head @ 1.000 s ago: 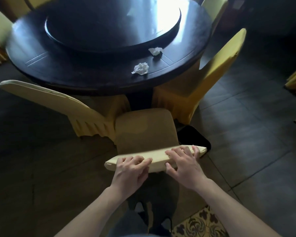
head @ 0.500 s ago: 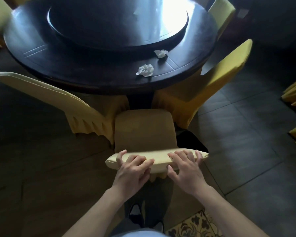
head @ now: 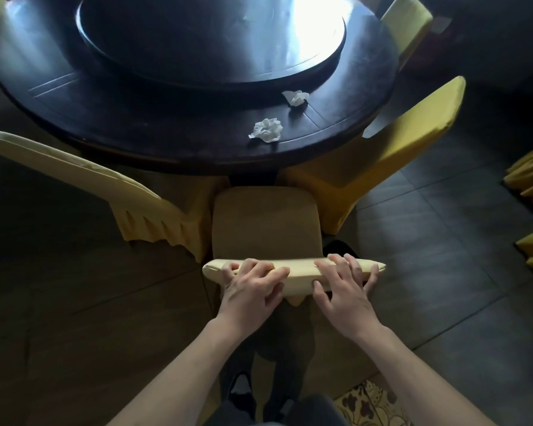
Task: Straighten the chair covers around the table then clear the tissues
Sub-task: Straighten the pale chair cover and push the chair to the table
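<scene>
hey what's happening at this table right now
A person stands behind the nearest chair, with the left hand and right hand both laid over the pale yellow fabric cover on its backrest top. Two crumpled white tissues are not yet cleared from the dark round wooden table.

A single head-worn camera looked steeply down and forward from above the standing person. The chair back (head: 293,270) lay close beneath the lens, the round table (head: 179,130) filled the far field, and wide-angle bending curved the edges. No second view existed.
</scene>
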